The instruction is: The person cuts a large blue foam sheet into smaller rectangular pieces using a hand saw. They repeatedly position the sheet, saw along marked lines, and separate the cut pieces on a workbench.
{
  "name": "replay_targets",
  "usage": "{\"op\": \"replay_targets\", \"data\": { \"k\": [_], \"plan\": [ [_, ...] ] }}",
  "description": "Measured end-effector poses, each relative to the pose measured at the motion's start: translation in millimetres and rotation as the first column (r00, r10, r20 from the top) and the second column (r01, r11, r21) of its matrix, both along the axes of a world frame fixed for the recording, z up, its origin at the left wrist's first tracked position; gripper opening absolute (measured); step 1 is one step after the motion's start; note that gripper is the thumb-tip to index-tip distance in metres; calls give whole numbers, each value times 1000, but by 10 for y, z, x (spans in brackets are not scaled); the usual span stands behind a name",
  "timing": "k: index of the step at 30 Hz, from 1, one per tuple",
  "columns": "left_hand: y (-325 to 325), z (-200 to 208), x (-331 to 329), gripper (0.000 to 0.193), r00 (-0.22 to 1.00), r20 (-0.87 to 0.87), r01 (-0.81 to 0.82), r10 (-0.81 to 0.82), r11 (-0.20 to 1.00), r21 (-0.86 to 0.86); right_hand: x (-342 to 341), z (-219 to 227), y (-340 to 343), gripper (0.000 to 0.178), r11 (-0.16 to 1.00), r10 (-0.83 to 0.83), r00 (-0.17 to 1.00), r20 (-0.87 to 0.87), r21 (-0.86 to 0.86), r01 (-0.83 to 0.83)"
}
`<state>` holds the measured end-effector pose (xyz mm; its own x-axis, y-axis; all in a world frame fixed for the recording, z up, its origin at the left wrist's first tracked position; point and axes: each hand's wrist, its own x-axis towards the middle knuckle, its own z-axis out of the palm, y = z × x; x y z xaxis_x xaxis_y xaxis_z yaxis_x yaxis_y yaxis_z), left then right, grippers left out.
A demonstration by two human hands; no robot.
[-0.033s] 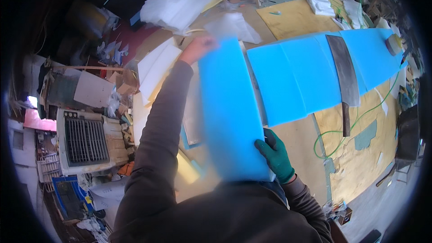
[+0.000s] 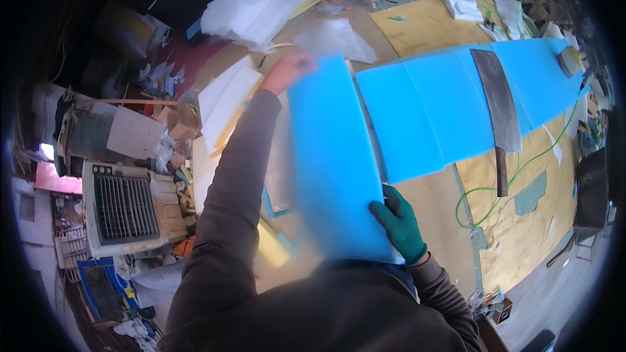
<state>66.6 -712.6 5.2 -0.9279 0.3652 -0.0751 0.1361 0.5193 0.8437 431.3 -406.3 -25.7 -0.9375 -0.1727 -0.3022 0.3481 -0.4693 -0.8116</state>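
A long blue foam sheet [image 2: 336, 143] lies lengthwise in front of me, its near end against my body. My bare left hand [image 2: 291, 72] is closed at its far left corner; a smear blurs the fingertips. In a green glove, my right hand [image 2: 399, 225] grips the near right edge, thumb on top. Beyond a narrow gap to the right lie more blue foam sheets [image 2: 417, 117], overlapping one another. Across them rests a large broad-bladed knife [image 2: 495, 98], its dark handle towards me. A roll of tape [image 2: 569, 62] sits at their far right end.
White foam sheets [image 2: 225, 104] lie left of my left arm, and a white pile [image 2: 257, 6] stands at the back. A green cord [image 2: 518, 179] loops over yellowish board [image 2: 528, 221] on the right. A grilled appliance [image 2: 124, 205] stands at the left amid clutter.
The view has shifted very slightly. Both hands keep their places on the blue foam sheet.
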Motion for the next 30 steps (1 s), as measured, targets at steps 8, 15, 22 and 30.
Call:
{"op": "replay_targets", "data": {
  "k": [8, 15, 22, 30],
  "plan": [
    [131, -221, -204, 34, 1000, -15, 20, -21, 996, -89, -143, -36, -19, 40, 950, -27, 999, -21, 312, 32],
    [106, -362, -302, 33, 1000, 20, 6, -4, 995, -102, -215, -36, -28, 41, 940, -10, 1000, -15, 340, 14],
    [94, -375, -212, 34, 997, 17, -74, 74, 997, -17, -251, -73, 12, 42, 940, -23, 999, -44, 339, 37],
    [58, -388, -271, 28, 989, 91, -113, 114, 993, -13, -252, -246, 81, 43, 874, 76, 985, -153, 485, 8]
  ]
}}
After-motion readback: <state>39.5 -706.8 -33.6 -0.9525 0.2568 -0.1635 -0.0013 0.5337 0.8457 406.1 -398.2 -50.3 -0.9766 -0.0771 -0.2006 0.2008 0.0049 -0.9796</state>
